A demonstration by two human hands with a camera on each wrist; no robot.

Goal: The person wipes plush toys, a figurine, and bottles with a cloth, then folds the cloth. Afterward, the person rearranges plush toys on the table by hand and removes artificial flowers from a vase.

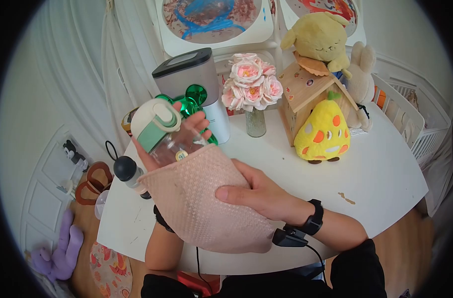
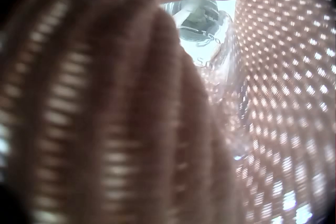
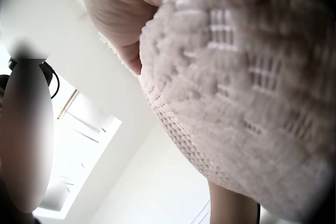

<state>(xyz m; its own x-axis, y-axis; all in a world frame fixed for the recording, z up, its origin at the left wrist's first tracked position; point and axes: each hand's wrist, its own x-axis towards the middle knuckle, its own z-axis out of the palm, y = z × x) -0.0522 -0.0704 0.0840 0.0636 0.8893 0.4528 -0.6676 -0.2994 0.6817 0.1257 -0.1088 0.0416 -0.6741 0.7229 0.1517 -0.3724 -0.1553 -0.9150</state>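
Two-handed, holding a pink woven basket [image 1: 201, 198] tilted above the white table [image 1: 385, 169], turning its mouth toward eleven o'clock in the head view. Gripping the basket at its three o'clock side with the right hand [image 1: 259, 191], pressing the thumb on the front weave and tucking the other fingers mostly out of sight. Holding a clear bottle [image 1: 168, 150] with the left hand [image 1: 198, 122], curling the fingers around its far side at the basket's mouth. Leaning the bottle toward eleven o'clock, showing its cream and green lid [image 1: 162, 116] and a round sticker [image 1: 181, 156]; hiding its base behind the weave, so not being able to tell its depth.

Looking from the left wrist, seeing lit weave at three o'clock, blurred folds at nine and a strip of bottle between. Looking from the right wrist, seeing mostly blurred weave, with the right hand touching it toward eleven.

Around the basket, seeing a black-capped bottle [image 1: 124, 168] at ten o'clock, a shiny green toy [image 1: 195, 94] and a grey-and-white machine [image 1: 187, 77] near twelve, pink flowers [image 1: 251, 82] in a glass vase [image 1: 256, 124] toward one, and a spotted yellow plush [image 1: 322, 131] at two, just before a wooden house [image 1: 296, 89].
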